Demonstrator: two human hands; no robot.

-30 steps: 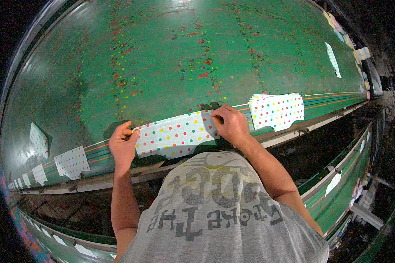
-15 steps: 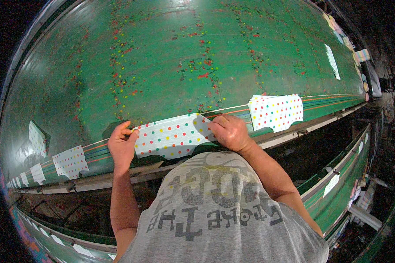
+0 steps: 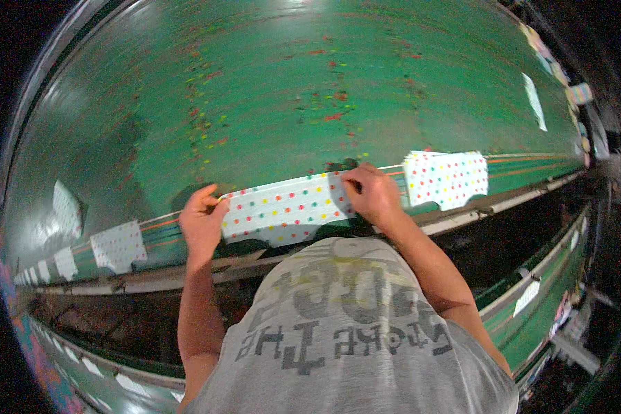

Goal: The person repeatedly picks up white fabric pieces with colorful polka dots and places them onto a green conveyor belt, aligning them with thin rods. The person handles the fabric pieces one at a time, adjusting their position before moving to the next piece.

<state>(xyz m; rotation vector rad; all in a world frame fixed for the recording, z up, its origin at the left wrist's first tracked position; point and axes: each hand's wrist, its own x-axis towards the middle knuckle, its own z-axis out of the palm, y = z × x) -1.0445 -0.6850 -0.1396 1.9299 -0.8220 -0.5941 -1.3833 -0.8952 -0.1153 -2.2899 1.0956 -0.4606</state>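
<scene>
A white cut fabric piece with red, yellow and green dots [image 3: 283, 210] lies along the near edge of a long green table [image 3: 269, 103], its near side cut in curves. At its left corner my left hand [image 3: 203, 221] is closed, thumb and forefinger pinching the fabric. My right hand [image 3: 372, 196] has its fingers closed on the far right corner, covering that corner. Just right of that hand rests a stack of similar dotted fabric pieces [image 3: 448, 179]. Another dotted piece [image 3: 119, 246] lies to the left of my left hand.
Coloured lines [image 3: 162, 226] run along the table's near border, beside a metal rail [image 3: 152, 277]. More pale pieces [image 3: 65, 263] line the edge farther left. One white piece [image 3: 533, 102] lies at the far right. Behind me stands a second green table [image 3: 531, 331] with white pieces.
My right hand has shifted slightly away from me with the fabric's right corner, and the far edge there looks straighter. My left hand keeps its pinch. The whole view has shifted a little.
</scene>
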